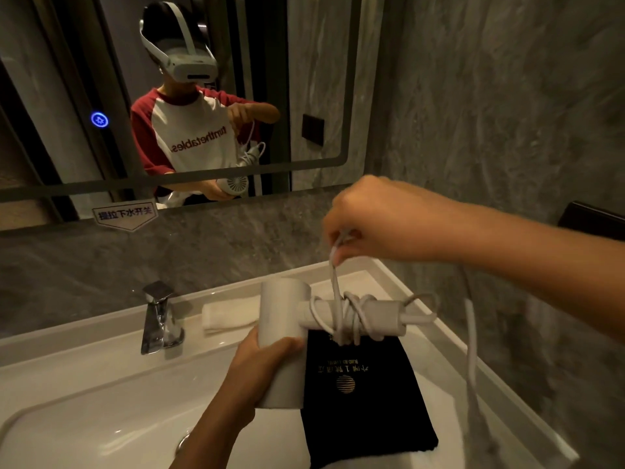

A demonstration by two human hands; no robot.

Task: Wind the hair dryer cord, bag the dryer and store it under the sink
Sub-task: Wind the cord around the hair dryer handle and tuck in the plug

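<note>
My left hand [262, 358] grips the barrel of a white hair dryer [284, 336] above the sink, with the handle pointing right. Several turns of the white cord [351, 314] are wrapped around that handle. My right hand [375, 220] is raised above the handle and pinches the cord, which runs up taut from the wraps. A loose length of cord hangs down at the right, beside the wall. A black drawstring bag [362, 401] with gold print lies flat on the counter under the dryer.
A white basin [111, 407] with a chrome faucet [159, 319] is at the left. A folded white towel [230, 316] lies behind the dryer. The mirror [50, 96] above reflects me. A grey marble wall [507, 113] stands close on the right.
</note>
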